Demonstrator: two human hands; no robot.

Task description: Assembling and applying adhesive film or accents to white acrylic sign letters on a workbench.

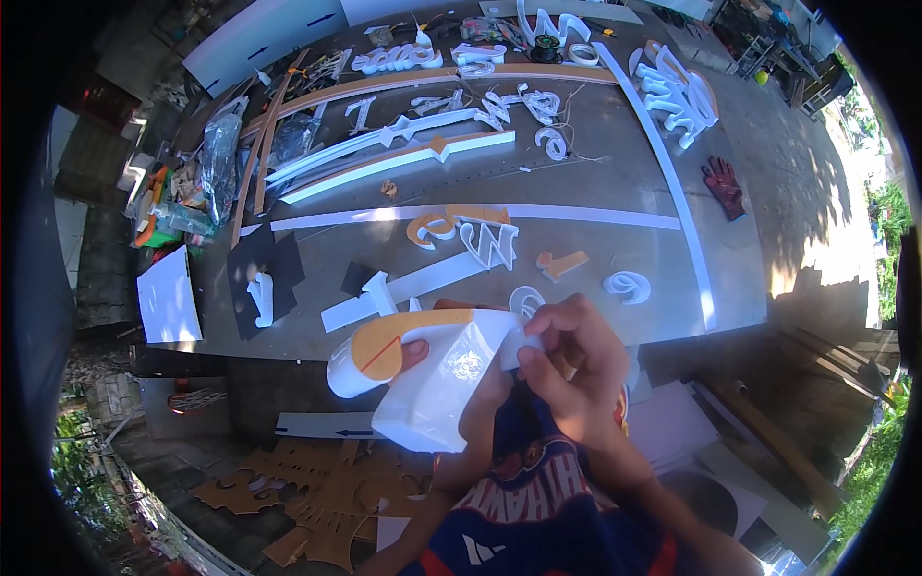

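Observation:
Close to my body I hold a large white letter piece (432,389) with glossy side walls and a brown face that carries a red line. My left hand (484,407) grips it from below and behind, partly hidden by it, with a fingertip showing against the brown face. At the piece's right end, my right hand (576,360) pinches the white edge strip (514,348) between thumb and fingers. Just beyond, on the table, lie a small white rounded letter (525,300) and a white upright letter (379,292).
The grey table (595,206) carries several white and brown letters, long white strips (693,250) and wooden bars. A dark red glove (723,187) lies near its right edge. Plastic bags (223,158) crowd the left side. Brown cut-out sheets (327,494) lie below the near edge.

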